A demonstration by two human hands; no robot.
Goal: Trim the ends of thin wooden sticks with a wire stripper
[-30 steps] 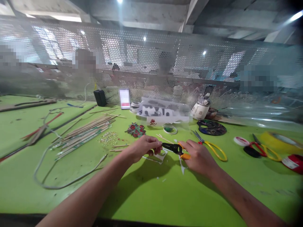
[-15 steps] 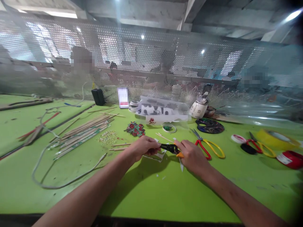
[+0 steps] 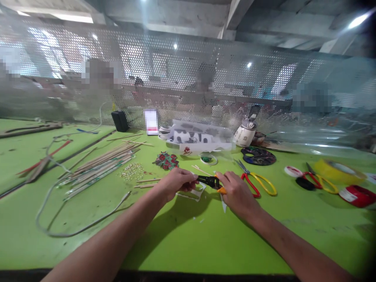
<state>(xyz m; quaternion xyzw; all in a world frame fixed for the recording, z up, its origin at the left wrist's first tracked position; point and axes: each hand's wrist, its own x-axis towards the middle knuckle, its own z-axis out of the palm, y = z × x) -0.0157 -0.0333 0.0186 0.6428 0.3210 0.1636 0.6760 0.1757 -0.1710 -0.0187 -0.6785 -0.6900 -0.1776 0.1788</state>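
My right hand (image 3: 237, 192) is closed round the orange handles of black-headed pliers (image 3: 209, 181). The jaws point left and reach the fingertips of my left hand (image 3: 181, 183). Those fingers are pinched together at the pliers' tip; whatever they hold is too small or hidden to name. Beneath the hands lie white paper scraps (image 3: 197, 192) and a few thin sticks (image 3: 201, 170). Scissors (image 3: 255, 178) with red and yellow handles rest just right of my right hand. A cluster of red and green cut-out pieces (image 3: 166, 161) lies beyond my left hand.
Wooden sticks (image 3: 101, 164), small beads (image 3: 131, 171) and a white cable (image 3: 39, 211) spread over the left. Tape rolls (image 3: 337, 172) and a second pair of scissors (image 3: 320, 181) lie right. Behind stand a phone (image 3: 150, 121), rolled sheets (image 3: 202, 137) and a bottle (image 3: 245, 134), before a perforated screen (image 3: 176, 86).
The view has shifted slightly, so the table things sit a little further left. Both hands keep nearly the same pose, with the pliers still between them.
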